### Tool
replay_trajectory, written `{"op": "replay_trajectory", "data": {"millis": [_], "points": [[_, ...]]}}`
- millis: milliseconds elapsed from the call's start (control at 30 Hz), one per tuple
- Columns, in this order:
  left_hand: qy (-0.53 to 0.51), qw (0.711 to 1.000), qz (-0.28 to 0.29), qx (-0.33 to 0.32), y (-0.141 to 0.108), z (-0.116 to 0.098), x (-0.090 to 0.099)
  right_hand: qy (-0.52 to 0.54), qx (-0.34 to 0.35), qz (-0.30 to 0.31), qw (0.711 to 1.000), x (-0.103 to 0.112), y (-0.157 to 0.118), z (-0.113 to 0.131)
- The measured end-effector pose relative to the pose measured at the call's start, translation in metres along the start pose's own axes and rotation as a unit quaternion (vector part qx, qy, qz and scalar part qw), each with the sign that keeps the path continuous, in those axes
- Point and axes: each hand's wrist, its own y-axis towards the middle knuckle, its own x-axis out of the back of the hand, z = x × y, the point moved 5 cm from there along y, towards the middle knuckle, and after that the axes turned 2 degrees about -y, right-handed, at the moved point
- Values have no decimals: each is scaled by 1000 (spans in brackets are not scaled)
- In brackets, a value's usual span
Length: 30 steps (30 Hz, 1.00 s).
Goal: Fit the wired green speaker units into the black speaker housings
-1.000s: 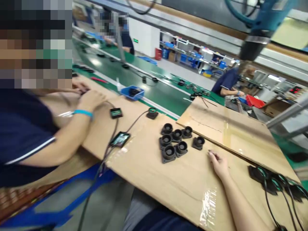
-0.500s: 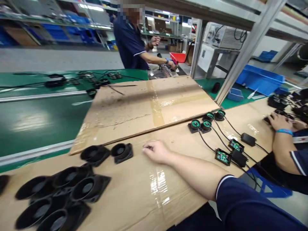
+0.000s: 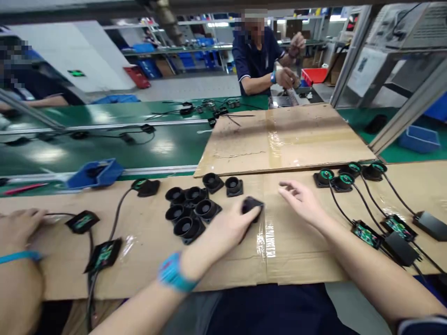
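My left hand (image 3: 226, 225), with a blue wristband, is closed on a black horn-shaped housing (image 3: 252, 204) with a square flange, over the cardboard. To its right, my right hand (image 3: 302, 200) hovers with fingers loosely spread and holds nothing. Several similar black housings (image 3: 186, 226) stand in a cluster left of my left hand, round mouths up; a small one (image 3: 233, 185) sits just behind it. Right of my right hand stand several black housings with green circuit boards inside (image 3: 326, 175), wired to black boxes, some showing an open green board (image 3: 366, 234).
A cardboard sheet (image 3: 240, 153) lies raised behind the work surface. At left, a co-worker's hand (image 3: 23, 225) rests near cabled boxes (image 3: 104, 255). A blue bin (image 3: 94, 174) sits behind them. Another person (image 3: 256, 60) works across the green bench. A metal post (image 3: 415, 83) rises at right.
The view has swung left. My left hand has come into view holding a black housing. My right hand has lifted a little and its fingers have spread.
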Motion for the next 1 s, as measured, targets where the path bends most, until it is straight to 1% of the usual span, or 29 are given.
{"op": "replay_trajectory", "data": {"millis": [67,100,133,167,200,233,300,333,400,467,567,633,667,800,933,1000], "points": [[15,999,51,3,16,-5,-14,-37,-21,12,999,16,-12,-12],[12,998,64,7,25,-6,-22,-51,-23,15,998,20,-17,-16],[-3,998,60,14,32,-7,-29,-64,-13,16,998,21,-21,-17],[-31,998,39,26,35,-5,-34,-79,11,18,997,20,-23,-15],[-70,997,6,43,35,-2,-38,-98,45,24,994,17,-24,-11],[-115,991,-31,67,30,4,-42,-123,85,36,988,11,-24,-5],[-197,966,-103,132,11,19,-50,-189,152,79,967,-6,-21,5],[-227,951,-130,163,1,27,-55,-227,167,99,954,-15,-18,8],[-264,930,-161,199,-16,36,-66,-298,161,117,933,-30,-11,9],[-283,922,-189,185,-22,36,-71,-350,142,115,919,-38,-5,7],[-262,933,-218,119,-21,28,-67,-373,135,128,909,-44,2,7],[-232,947,-205,90,-18,25,-63,-374,129,145,907,-44,7,9],[-221,951,-196,87,-18,24,-61,-376,122,155,905,-44,10,10],[-213,956,-176,95,-17,25,-53,-380,85,186,902,-45,23,11],[-200,963,-141,113,-11,22,-45,-389,81,197,896,-46,30,12],[-186,968,-114,127,-5,20,-40,-401,83,203,890,-47,33,12]]}}
